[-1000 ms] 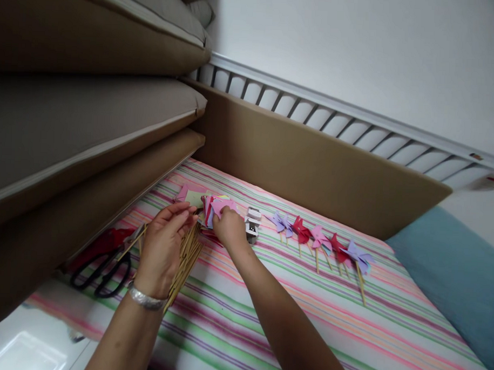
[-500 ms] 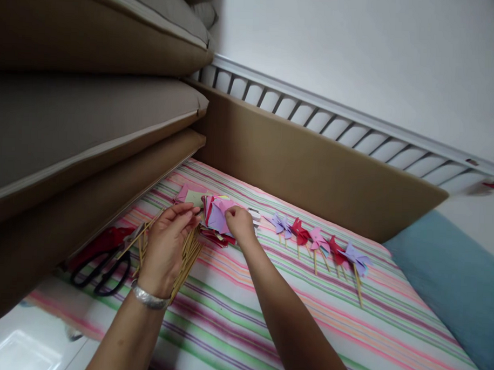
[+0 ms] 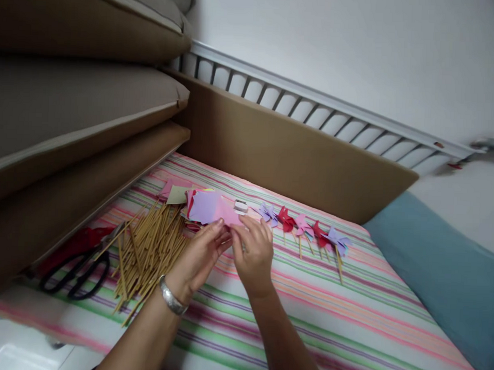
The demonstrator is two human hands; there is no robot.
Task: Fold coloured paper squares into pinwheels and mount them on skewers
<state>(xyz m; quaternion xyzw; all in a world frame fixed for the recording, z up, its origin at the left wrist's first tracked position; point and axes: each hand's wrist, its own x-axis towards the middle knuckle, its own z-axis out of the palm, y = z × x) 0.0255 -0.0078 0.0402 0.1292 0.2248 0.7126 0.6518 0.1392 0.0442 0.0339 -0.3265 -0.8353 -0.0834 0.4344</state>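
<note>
Head-worn camera looks forward and down, close over the striped bed [image 3: 347, 329], wall rail [image 3: 314, 109] toward 12 o'clock, stacked cushions [image 3: 71, 108] at 9 o'clock.

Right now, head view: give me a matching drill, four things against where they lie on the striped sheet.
Things:
1. scissors
2. sticks
3. paper stack
4. pinwheels

Places:
A. in a row, right of the hands
B. far left, by the cushions
C. just beyond the fingertips
D. loose pile left of the left hand

Pairs: 1-B, 2-D, 3-C, 4-A
</note>
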